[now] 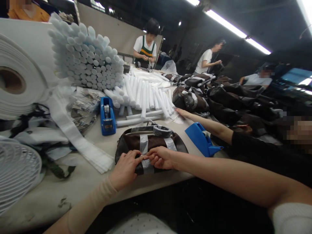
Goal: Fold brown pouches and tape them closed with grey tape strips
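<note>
Near the front edge of the worktop (87, 178), a dark brown bag (157, 143) lies right in front of the person. The left hand (126, 167) and the right hand (159, 157) meet over a silver strip (144, 144) that runs down the front of it. On both hands, finger and thumb are close together, and they seem to pinch the strip at the same spot. The other fingers of the right hand are curled in.

The step in hand looks like fixing this strip flat and snug on the bag. I think the next move calls for one hand to hold the bag down while the other smooths the strip, with a soft touch so the bag does not crease. A second silver strip (170, 144) sits just to the right.

The bag looks plump, but I cannot tell what is inside. Behind it, to the left, a blue tape holder (108, 126) has a roll of tape (106, 112) in it. Another blue holder (197, 136) is on the right, and I cannot see well what it holds. Past the bag are loose white sticks (151, 97). Someone else's hand (182, 112) rests near them.
</note>
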The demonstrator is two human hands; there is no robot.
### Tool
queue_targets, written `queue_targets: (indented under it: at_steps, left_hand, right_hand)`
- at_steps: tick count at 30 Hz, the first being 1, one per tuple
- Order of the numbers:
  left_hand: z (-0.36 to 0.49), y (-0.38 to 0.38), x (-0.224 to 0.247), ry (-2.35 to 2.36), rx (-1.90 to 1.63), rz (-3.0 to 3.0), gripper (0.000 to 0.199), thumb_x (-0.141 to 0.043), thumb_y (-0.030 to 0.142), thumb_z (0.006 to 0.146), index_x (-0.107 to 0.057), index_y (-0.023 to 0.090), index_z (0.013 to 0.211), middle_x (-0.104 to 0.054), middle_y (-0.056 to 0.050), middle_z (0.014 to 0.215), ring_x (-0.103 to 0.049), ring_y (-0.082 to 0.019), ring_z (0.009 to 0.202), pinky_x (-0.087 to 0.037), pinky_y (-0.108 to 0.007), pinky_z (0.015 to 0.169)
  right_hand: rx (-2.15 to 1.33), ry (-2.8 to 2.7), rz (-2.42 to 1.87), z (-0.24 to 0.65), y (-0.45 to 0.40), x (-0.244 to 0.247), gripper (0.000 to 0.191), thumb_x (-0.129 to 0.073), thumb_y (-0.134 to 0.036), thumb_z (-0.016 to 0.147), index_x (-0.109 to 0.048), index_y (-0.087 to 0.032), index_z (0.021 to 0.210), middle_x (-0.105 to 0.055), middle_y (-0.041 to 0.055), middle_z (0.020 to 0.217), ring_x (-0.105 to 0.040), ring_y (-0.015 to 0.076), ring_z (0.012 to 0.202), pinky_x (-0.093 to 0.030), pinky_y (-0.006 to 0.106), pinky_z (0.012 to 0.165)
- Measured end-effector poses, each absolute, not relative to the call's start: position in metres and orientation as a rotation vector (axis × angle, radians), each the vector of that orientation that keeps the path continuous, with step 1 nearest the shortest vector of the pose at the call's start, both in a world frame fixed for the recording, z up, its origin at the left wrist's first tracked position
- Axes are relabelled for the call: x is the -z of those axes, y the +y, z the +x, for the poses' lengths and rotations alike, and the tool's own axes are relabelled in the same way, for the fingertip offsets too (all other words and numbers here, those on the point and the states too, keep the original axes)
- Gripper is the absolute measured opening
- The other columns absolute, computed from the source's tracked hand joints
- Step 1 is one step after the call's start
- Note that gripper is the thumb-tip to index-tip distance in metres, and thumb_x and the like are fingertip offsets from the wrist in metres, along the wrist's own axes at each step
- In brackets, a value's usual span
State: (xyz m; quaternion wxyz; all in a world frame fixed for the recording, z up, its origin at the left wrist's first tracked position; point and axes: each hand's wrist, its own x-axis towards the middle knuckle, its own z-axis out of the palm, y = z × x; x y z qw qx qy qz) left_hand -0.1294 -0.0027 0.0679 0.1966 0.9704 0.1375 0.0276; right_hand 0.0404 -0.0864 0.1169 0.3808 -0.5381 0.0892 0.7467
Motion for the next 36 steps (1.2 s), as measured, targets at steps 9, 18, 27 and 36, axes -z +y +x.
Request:
queue_targets:
  at_steps: [9,18,27,36]
  left_hand:
    - [-0.133,-0.004,-0.068,0.382,-0.086,2.756,0.075,-0.054,0.005,0.062,-0.052,0.026,0.133,-0.049,-0.006,0.139,-0.046,-0.025,0.124,-0.037,-0.040,0.094]
    - [-0.134,-0.004,-0.065,0.373,-0.097,2.774,0.075,-0.056,0.004,0.066,-0.048,0.029,0.136,-0.049,-0.006,0.137,-0.046,-0.026,0.123,-0.037,-0.041,0.093]
    - [-0.133,-0.004,-0.064,0.366,-0.103,2.798,0.068,-0.055,0.005,0.067,-0.052,0.025,0.131,-0.050,-0.007,0.137,-0.046,-0.026,0.123,-0.038,-0.041,0.093]
    - [-0.133,-0.005,-0.064,0.343,-0.131,2.833,0.057,-0.054,0.006,0.067,-0.058,0.021,0.121,-0.052,-0.009,0.136,-0.048,-0.028,0.121,-0.041,-0.043,0.091]
  right_hand:
    - [-1.491,0.062,-1.322,0.024,-0.117,-0.142,0.015,-0.042,-0.014,0.093,-0.056,-0.009,0.091,-0.059,-0.0004,0.061,-0.058,0.0048,0.050,-0.040,0.008,0.039]
    - [-0.483,-1.741,-1.996,0.037,-0.127,-0.101,0.012,-0.066,-0.021,0.085,-0.072,-0.022,0.096,-0.061,0.0041,0.097,-0.058,0.0138,0.079,-0.044,0.026,0.074]
    - [-0.071,-2.498,-1.964,0.036,-0.098,-0.095,0.017,-0.055,-0.019,0.093,-0.069,-0.015,0.084,-0.059,0.0085,0.085,-0.053,0.0195,0.080,-0.038,0.029,0.067]
    - [0.009,-2.631,-1.820,0.030,-0.089,-0.090,0.019,-0.047,-0.005,0.090,-0.065,-0.011,0.085,-0.059,0.0134,0.085,-0.052,0.0243,0.082,-0.041,0.037,0.073]
